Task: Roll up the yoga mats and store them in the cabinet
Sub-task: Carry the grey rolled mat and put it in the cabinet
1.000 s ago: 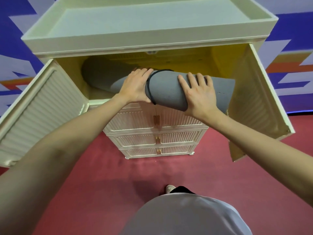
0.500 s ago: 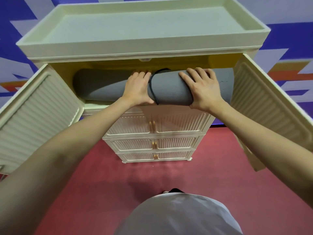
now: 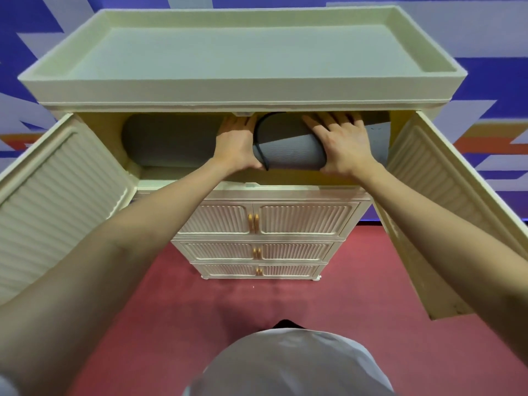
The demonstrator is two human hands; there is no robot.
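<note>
A: Since a second ago your rolled yoga mat (image 3: 183,141) has swung from slanting out of the cabinet (image 3: 200,90) to lying level inside the top compartment, pushed further back.

B: And going left to right?

A: The left door (image 3: 57,190) stands wide open. The mat's left end sits near the compartment's left wall. Your left hand (image 3: 237,144) lies over the roll just left of the black strap (image 3: 260,144), fingers curved round it. Your right hand (image 3: 340,147) grips the roll right of the strap, fingers reaching over the top. The mat's right end is close to the right wall, and the right door (image 3: 445,181) is open too.

B: Which step is this?

A: Stowing, I'd judge, nearly done. Next you'd release both hands, draw them clear of the front edge, and swing the doors closed.
</note>
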